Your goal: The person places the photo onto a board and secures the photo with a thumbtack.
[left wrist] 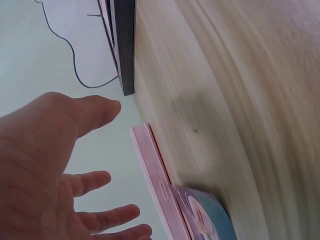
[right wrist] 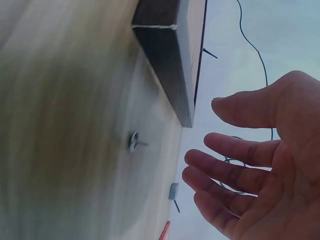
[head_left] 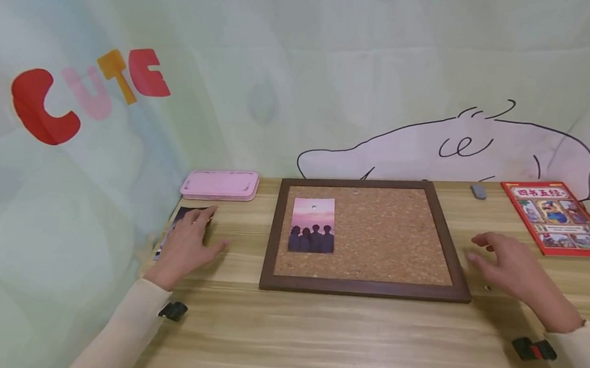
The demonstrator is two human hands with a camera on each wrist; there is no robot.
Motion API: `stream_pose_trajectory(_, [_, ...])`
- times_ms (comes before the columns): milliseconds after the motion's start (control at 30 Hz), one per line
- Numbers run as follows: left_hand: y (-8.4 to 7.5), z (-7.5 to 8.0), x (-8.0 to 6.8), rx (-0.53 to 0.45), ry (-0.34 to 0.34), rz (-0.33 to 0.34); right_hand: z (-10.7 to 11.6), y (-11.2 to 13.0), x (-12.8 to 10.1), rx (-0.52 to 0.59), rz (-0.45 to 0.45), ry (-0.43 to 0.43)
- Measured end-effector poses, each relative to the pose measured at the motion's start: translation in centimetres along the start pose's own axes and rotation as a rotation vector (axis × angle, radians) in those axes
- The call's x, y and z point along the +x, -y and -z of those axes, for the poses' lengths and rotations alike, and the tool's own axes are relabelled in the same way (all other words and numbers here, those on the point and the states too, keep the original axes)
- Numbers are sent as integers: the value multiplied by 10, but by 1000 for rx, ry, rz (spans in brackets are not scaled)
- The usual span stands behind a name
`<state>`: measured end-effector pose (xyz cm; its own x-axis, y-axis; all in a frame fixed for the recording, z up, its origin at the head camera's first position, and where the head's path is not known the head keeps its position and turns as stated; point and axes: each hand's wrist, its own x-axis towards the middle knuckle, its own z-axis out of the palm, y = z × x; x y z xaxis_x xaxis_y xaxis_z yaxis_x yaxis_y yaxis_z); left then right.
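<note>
A framed cork board lies flat on the counter, long axis left to right. The left hand, grip spread, rests on photo cards; the right hand hovers, fingers spread, holding nothing, near a pushpin.

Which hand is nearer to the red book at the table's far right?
The right hand. It hovers just left of the red book, beside the cork board; the left hand lies across the board, at the table's left edge.

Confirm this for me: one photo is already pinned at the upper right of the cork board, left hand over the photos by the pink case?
Not quite. The pinned photo sits at the upper left of the cork board, as the head view shows. The left hand is indeed over the loose photos near the pink case.
</note>
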<state>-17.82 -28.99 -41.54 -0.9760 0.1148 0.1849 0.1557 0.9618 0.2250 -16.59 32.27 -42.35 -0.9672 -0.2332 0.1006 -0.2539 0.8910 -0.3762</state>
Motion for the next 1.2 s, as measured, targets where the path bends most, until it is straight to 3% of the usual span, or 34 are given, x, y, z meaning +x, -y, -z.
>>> stream_pose_trajectory(333, [21, 1, 0, -6, 4, 28, -2, -16, -13, -33, 55, 15])
stream_pose_trajectory(500, [29, 4, 1, -37, 43, 78, -3, -19, -20, -21, 53, 44])
stream_pose_trajectory(1200, [43, 0, -1, -93, 126, 178, -4, -25, -29, -14, 42, 68])
